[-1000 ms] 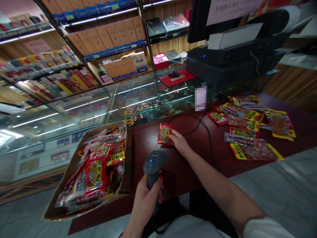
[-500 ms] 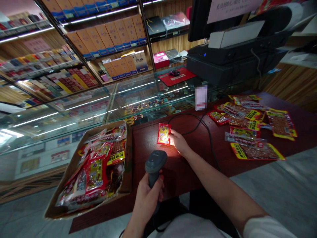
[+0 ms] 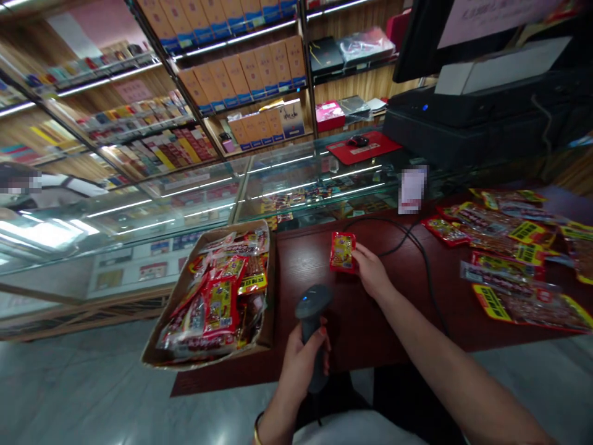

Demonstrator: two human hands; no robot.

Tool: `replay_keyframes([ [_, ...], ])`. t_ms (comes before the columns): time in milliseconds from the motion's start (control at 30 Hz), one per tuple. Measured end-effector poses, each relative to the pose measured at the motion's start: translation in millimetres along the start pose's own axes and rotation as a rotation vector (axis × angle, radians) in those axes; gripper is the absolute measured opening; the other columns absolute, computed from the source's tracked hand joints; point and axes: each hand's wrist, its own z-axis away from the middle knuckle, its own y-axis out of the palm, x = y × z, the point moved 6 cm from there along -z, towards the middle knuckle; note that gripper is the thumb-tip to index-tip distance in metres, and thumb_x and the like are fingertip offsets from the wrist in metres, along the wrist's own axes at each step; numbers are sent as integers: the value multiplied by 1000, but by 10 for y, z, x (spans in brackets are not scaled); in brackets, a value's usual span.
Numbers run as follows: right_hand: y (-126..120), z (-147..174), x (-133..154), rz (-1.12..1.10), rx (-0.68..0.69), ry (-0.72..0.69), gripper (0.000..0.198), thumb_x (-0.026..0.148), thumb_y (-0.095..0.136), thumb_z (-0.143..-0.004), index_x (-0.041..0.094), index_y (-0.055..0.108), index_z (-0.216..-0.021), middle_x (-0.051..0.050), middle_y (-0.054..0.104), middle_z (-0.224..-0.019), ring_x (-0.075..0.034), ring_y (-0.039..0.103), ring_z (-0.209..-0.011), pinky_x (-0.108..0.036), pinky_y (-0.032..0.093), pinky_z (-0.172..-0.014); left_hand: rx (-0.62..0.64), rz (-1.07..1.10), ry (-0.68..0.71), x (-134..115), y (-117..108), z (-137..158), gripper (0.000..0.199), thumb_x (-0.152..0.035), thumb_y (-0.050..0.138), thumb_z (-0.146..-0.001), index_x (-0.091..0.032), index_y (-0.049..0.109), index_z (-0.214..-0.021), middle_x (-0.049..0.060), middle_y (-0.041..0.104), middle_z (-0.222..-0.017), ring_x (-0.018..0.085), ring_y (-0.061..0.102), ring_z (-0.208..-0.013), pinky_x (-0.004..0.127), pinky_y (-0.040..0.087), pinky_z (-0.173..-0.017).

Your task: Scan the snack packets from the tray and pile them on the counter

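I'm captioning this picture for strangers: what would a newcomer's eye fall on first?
A newcomer would probably notice the small red packet first, held in the right hand near the middle of the view. Below it, the left hand grips a dark handheld scanner. Next come the cardboard box of bright packets at the table's left end and the loose packets spread on its right.

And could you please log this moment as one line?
left hand: holding scanner; right hand: holding red packet; cardboard box: filled with packets

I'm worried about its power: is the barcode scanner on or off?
On, it appears: a blue light glows atop the barcode scanner in the left hand.
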Motion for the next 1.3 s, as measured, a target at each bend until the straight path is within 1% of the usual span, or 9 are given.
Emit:
replay_keyframes([
  [133, 481, 34, 176, -2, 84, -11, 41, 48, 76, -68, 24, 74, -102, 0, 79, -85, -23, 75, -84, -35, 60, -76, 15, 132, 18, 77, -94, -9, 57, -58, 75, -71, -16, 55, -104, -5, 60, -62, 8, 48, -40, 19, 39, -35],
  [367, 2098, 69, 475, 138, 467, -60, 27, 40, 68, -86, 22, 76, -104, -5, 80, -96, -23, 76, -91, -38, 60, -82, 4, 148, 76, 83, -105, -8, 54, -55, 75, -74, -16, 56, -105, -5, 60, -62, 8, 48, -40, 19, 40, -35],
  [467, 2216, 141, 434, 250, 492, -149, 33, 36, 74, -83, 24, 74, -114, -6, 79, -107, -24, 74, -103, -39, 57, -91, -24, 156, 92, 72, -123, 6, 52, -55, 75, -74, -16, 57, -104, -4, 61, -63, 8, 49, -40, 19, 39, -36],
  [600, 1479, 304, 358, 436, 386, -293, 37, 29, 68, -87, 27, 70, -124, -6, 75, -122, -21, 72, -111, -35, 56, -95, -24, 139, 72, 96, -139, 6, 58, -59, 78, -71, -16, 59, -104, -3, 62, -63, 9, 49, -40, 20, 40, -36],
  [800, -805, 620, 1030, 967, -256, -443, 36, 28, 49, -93, 20, 71, -120, -12, 69, -131, -27, 61, -125, -45, 40, -115, -86, 97, 61, 76, -141, -78, 59, -58, 81, -70, -16, 60, -107, -4, 62, -64, 9, 49, -40, 19, 38, -36],
  [867, -1513, 783, 1293, 1154, -484, -387, 44, 29, 49, -91, 11, 67, -127, -23, 63, -136, -38, 52, -133, -59, 30, -118, -77, 86, 53, 54, -116, -90, 59, -57, 82, -69, -17, 60, -106, -4, 63, -64, 9, 49, -41, 19, 40, -36],
  [967, -2273, 930, 1462, 1365, -641, -233, 52, 32, 54, -88, 5, 64, -131, -32, 62, -131, -50, 53, -128, -72, 34, -106, -90, 80, 28, 37, -104, -86, 62, -58, 84, -65, -17, 60, -105, -4, 63, -63, 10, 49, -41, 20, 40, -36],
  [1133, -2788, 795, 1414, 1567, -590, -63, 54, 34, 70, -77, 21, 66, -130, -21, 66, -135, -47, 55, -127, -75, 36, -101, -81, 62, 43, -24, -75, -57, 60, -58, 83, -67, -17, 60, -105, -4, 63, -64, 10, 51, -43, 20, 42, -37],
  [1300, -2746, 633, 1543, 1610, -563, -63, 39, 28, 75, -69, 21, 76, -107, -19, 74, -111, -47, 63, -113, -74, 36, -98, -96, 86, 69, -11, -94, -53, 58, -57, 82, -69, -18, 61, -106, -4, 62, -65, 9, 50, -43, 19, 41, -38],
])
